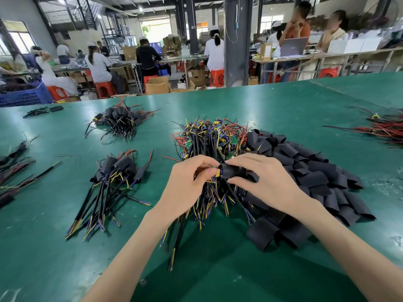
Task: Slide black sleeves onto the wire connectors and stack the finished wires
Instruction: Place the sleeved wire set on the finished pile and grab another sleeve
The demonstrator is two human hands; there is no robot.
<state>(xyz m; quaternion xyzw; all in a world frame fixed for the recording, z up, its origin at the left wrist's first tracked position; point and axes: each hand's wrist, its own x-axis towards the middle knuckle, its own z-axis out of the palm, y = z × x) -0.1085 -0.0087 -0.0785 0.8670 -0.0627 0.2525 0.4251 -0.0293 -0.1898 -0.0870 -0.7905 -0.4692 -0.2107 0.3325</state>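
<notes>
Left hand [192, 179] pinches yellow connector [216, 172] in curled fingers [205, 171]. Right hand [261, 179] grips black sleeve [233, 172], thumb under, sleeve mouth touching connector. Hands meet low over green table [283, 101]. Just behind fingers: wire pile [213, 138], unsleeved. Right of fingers: sleeve heap [316, 175]. Left of fingers: finished stack [117, 171]; second stack [122, 118] farther back. Well beyond, workers [98, 66] sit on red stools [217, 77].
</notes>
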